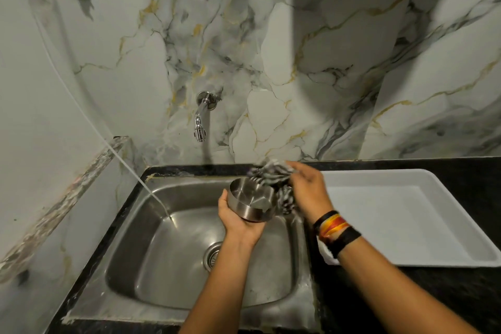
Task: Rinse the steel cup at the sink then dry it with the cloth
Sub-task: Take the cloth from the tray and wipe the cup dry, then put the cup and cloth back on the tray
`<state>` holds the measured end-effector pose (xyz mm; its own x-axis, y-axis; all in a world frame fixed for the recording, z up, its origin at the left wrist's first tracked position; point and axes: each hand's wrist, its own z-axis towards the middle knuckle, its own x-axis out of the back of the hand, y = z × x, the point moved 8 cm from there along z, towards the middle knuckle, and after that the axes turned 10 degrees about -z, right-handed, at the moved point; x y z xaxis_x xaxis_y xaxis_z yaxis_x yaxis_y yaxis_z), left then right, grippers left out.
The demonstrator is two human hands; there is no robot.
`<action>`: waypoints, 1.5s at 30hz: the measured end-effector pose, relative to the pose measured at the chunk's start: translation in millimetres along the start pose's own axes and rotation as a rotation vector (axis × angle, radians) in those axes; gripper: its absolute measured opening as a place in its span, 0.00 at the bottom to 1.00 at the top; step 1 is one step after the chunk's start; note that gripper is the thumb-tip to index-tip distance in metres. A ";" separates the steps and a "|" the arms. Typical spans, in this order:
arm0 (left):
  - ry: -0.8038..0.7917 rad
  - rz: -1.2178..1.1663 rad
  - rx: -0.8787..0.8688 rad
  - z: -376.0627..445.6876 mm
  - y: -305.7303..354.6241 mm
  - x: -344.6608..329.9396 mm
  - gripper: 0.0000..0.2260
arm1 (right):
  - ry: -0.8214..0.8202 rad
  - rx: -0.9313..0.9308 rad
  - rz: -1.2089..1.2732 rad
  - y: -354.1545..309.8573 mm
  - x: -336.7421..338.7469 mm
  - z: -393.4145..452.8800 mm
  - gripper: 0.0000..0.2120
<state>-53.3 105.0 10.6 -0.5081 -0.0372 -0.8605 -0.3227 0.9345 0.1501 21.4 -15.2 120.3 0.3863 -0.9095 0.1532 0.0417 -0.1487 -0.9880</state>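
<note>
The steel cup (pixel 248 202) is a short, wide round vessel, tilted with its mouth facing up and toward me. My left hand (pixel 235 221) cradles it from below over the steel sink (pixel 130 228). My right hand (pixel 307 187) grips a grey-and-white striped cloth (pixel 273 179), bunched up and pressed against the cup's right rim. Part of the cloth hangs down behind the cup. The wall tap (pixel 200 122) above the sink shows no water running.
A white plastic tray (pixel 458 228) lies on the black counter (pixel 461 165) right of the sink. A thin white hose (pixel 130 168) runs down from the left wall into the basin. The drain (pixel 212 255) sits below my left forearm. Marble-patterned walls close the back and left.
</note>
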 end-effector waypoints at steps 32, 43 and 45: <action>0.000 0.267 -0.028 39.1 -246.5 -33.8 0.29 | -0.042 -0.027 -0.397 108.4 248.8 24.4 0.11; 0.316 1.096 -0.453 81.7 -188.6 -5.4 0.12 | 0.067 -0.223 -0.496 180.9 254.4 69.0 0.16; 0.316 1.188 -0.450 80.5 -189.7 -8.8 0.15 | 0.080 -0.260 -0.537 193.4 250.4 76.4 0.17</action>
<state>76.7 -43.5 -49.5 -0.8099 0.5844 0.0507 0.2438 0.2568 0.9352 196.6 -242.0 -33.9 0.3024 -0.7057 0.6407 -0.0190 -0.6765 -0.7362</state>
